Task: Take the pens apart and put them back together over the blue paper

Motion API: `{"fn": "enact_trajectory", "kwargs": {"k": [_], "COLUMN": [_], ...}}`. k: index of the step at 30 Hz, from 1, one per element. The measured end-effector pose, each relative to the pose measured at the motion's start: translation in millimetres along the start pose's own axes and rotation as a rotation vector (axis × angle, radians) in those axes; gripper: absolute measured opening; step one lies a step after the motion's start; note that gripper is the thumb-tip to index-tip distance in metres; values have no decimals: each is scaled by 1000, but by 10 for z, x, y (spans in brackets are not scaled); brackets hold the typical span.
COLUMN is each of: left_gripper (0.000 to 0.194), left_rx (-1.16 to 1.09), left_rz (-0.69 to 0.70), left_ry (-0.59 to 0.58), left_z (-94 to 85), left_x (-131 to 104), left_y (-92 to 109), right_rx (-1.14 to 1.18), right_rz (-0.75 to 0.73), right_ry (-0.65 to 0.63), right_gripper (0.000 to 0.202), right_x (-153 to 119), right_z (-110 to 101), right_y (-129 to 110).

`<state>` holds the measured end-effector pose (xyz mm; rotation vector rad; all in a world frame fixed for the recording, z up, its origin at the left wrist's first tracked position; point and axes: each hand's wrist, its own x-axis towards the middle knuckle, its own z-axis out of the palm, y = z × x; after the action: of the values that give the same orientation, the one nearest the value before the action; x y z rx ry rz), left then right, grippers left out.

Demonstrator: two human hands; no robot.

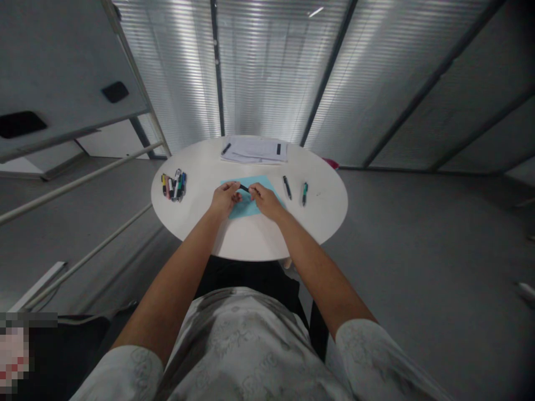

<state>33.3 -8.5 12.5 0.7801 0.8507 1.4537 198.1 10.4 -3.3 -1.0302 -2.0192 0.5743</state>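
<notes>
Both of my hands meet over a sheet of light blue paper (246,209) on the white round table. A slim black pen (244,188) spans the gap between them. Its left end is pinched in the fingers of my left hand (224,199), and its right end in those of my right hand (264,199). The fingers cover both ends, so I cannot tell whether a cap is on. Right of the paper lie a dark pen (287,187) and a green-and-black pen (305,194).
Several markers (174,185) lie grouped at the left of the table (251,245). White papers (254,150) are stacked at its far edge, a dark pen (226,148) on them. A pale metal frame (83,180) stands to the left, and blinds (276,72) hang behind.
</notes>
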Motion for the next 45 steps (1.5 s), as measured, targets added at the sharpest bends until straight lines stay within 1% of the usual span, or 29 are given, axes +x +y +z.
{"fn": "enact_trajectory", "kwargs": {"k": [7, 10, 14, 20, 22, 25, 27, 30, 32, 34, 37, 45], "left_gripper": [19, 19, 21, 24, 23, 21, 20, 19, 19, 19, 21, 20], "left_rx": [-23, -13, -26, -42, -49, -54, -54, -59, -63, -63, -65, -78], "left_rz": [-3, -12, -8, -3, -1, 3, 4, 3, 2, -1, -7, 1], "left_ry": [-18, 5, 14, 14, 17, 13, 14, 25, 28, 31, 32, 31], "left_z": [-39, -30, -21, -31, -33, -36, -38, -39, -36, -33, -34, -41], "left_x": [35, 32, 24, 26, 24, 24, 29, 35, 33, 28, 24, 34], "left_y": [-21, -15, -7, -13, -14, -15, -16, -15, -11, -6, -4, -14], "right_rx": [27, 42, 17, -27, -51, -90, -90, -22, 7, 0, -27, -59], "right_rz": [27, 53, 10, -48, -69, -83, -81, -44, -20, -22, -49, -73], "right_ry": [-21, 12, 74, 86, 69, 41, 32, 48, 72, 80, 61, 32], "right_gripper": [27, 23, 20, 10, 12, 23, 27, 19, 19, 18, 11, 26], "right_x": [-7, -5, 13, 25, 26, 28, 30, 30, 30, 30, 33, 29], "right_z": [3, 13, 34, 13, -4, -14, -6, 25, 44, 52, 41, -18], "right_y": [-12, -33, -12, 13, 10, 13, 24, 45, 57, 64, 65, 24]}}
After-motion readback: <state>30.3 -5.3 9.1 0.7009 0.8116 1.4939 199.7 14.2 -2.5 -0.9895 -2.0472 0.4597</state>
